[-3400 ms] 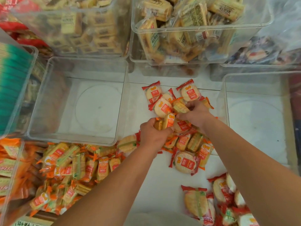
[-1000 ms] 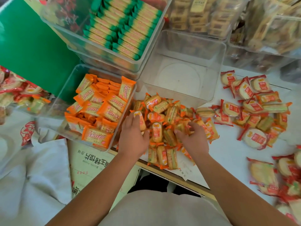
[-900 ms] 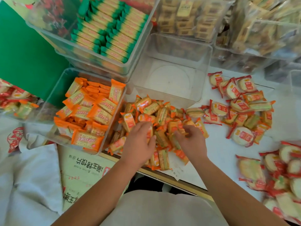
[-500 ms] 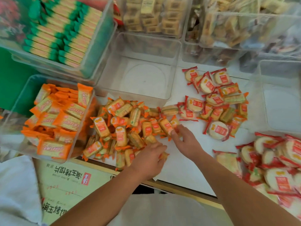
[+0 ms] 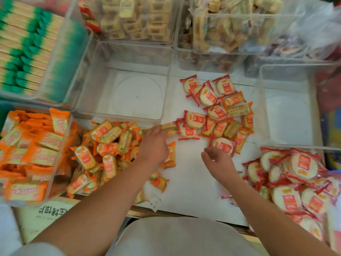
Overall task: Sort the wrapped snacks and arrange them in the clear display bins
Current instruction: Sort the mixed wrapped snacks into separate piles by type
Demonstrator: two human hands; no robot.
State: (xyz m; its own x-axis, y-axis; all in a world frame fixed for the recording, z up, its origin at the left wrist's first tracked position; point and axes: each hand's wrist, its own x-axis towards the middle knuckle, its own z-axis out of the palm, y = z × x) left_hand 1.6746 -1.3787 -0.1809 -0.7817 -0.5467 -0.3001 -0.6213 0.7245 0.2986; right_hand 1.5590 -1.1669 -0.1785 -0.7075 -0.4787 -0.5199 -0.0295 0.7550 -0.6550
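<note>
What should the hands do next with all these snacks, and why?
Probably the empty right hand should reach forward to the mixed heap and pick out an orange-wrapped snack. Orange and red wrappers are jumbled there, while the orange pile by the left hand looks all orange, and the clear bin behind it is empty.

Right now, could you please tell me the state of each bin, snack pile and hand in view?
centre bin, empty.
right bin, empty.
orange-pack bin, partly filled.
green-pack bin, full, in rows.
orange-wrapped pile, loose on table.
mixed pile, unsorted on table.
red-wrapped pile, loose on table.
left hand, on orange-wrapped pile, grip unclear.
right hand, loosely curled, holding nothing.
</note>
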